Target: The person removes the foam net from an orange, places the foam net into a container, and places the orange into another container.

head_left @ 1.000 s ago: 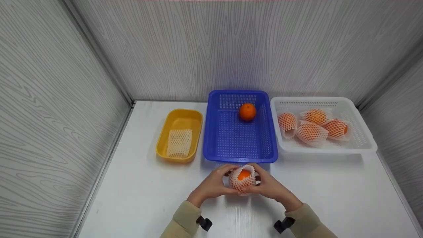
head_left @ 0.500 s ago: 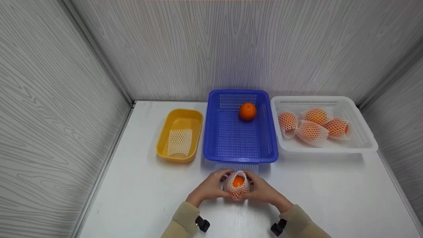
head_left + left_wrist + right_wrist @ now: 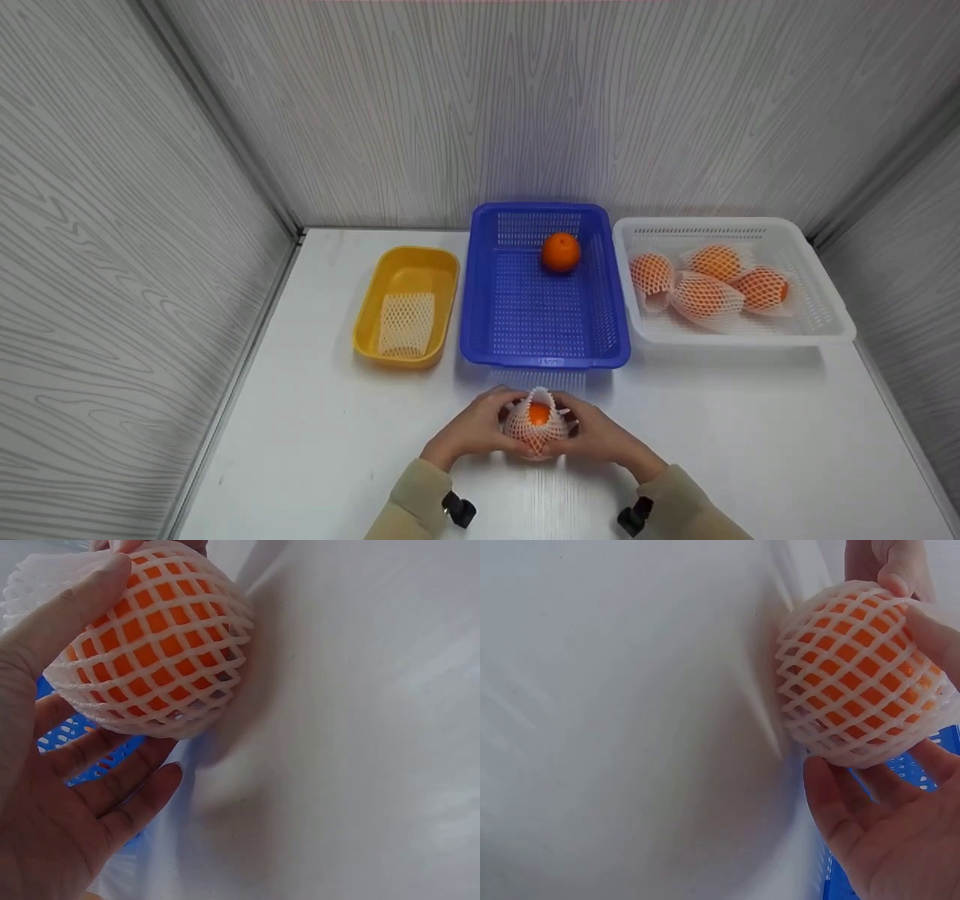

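An orange (image 3: pixel 538 414) sits inside a white foam net sleeve (image 3: pixel 534 438), its bare top showing through the sleeve's opening. My left hand (image 3: pixel 480 426) grips it from the left, thumb on the near side and fingers round the far side. From the right, my right hand (image 3: pixel 598 430) holds it the same way. In the left wrist view the netted orange (image 3: pixel 161 645) lies between thumb and fingers, its mesh stretched over the fruit. The right wrist view shows the right thumb pressing the net (image 3: pixel 855 675) near its open end, with the fingers underneath.
Beyond the hands stands a blue basket (image 3: pixel 480 315) with one bare orange (image 3: pixel 561 253) in it. To its left, a yellow tray (image 3: pixel 369 307) holds a flat foam net (image 3: pixel 406 324). A white basket (image 3: pixel 817 300) with several netted oranges (image 3: pixel 706 297) stands at the right. Panels enclose the table.
Both hands have brought the netted orange slightly nearer the body and to the left, mostly in the first half second. The baskets and tray stay put.
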{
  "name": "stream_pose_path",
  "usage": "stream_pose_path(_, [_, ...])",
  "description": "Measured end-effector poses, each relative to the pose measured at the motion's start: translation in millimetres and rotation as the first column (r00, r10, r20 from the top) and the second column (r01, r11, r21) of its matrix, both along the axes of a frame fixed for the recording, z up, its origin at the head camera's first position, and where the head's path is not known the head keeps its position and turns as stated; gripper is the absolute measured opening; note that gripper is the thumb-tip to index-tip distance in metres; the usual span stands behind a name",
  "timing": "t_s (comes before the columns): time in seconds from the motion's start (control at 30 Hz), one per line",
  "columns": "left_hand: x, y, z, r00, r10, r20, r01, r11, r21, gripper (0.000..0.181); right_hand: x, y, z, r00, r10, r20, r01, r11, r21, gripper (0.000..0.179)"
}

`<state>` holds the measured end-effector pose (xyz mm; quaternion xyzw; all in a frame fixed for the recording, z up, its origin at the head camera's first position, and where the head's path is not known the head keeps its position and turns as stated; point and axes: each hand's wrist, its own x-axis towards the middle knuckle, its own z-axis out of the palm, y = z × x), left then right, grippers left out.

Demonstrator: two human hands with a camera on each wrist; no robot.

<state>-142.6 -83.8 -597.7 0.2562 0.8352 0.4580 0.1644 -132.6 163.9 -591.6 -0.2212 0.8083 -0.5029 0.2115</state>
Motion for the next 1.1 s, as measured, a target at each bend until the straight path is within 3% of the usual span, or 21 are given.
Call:
stream_pose_path(0.27, [3.9, -0.6, 0.4, 0.999, -0.032, -0.032, 0.030, 0.999, -0.036, 0.079, 2.6, 3.1, -0.2, 0.998, 0.033, -0.057, -0.031, 0.999, 0.045, 0.080])
stream_pose_path(0.4, [4.5, -0.3, -0.8, 0.997, -0.043, -0.069, 0.039, 0.997, -0.064, 0.079, 2.1, 1.8, -0.4, 0.995, 0.018, -0.098, -0.020, 1.000, -0.013, 0.073])
stream_pose_path(0.57, [5.5, 1.0, 0.6, 0.996, -0.039, -0.080, 0.033, 0.997, -0.075, 0.081, 1.6, -1.9, -3.0, 0.990, -0.016, -0.143, 0.004, 0.997, -0.083, 0.050])
stream_pose_path(0.67, [5.6, 1.9, 3.2, 0.995, -0.022, -0.096, 0.019, 0.999, -0.037, 0.076, 4.3, -5.8, 5.6, 0.987, -0.041, -0.155, 0.027, 0.996, -0.090, 0.038])
stream_pose_path(0.87, [4.5, 2.5, 5.8, 0.985, 0.004, -0.172, 0.007, 0.998, 0.065, 0.045, 10.1, -10.2, 37.8, 0.988, -0.078, -0.135, 0.066, 0.994, -0.089, 0.030])
stream_pose_path(1.1, [4.4, 0.8, 4.3, 0.978, -0.003, -0.208, 0.031, 0.991, 0.129, 0.037, 10.0, -8.6, 31.3, 0.986, -0.133, -0.099, 0.113, 0.977, -0.182, 0.020])
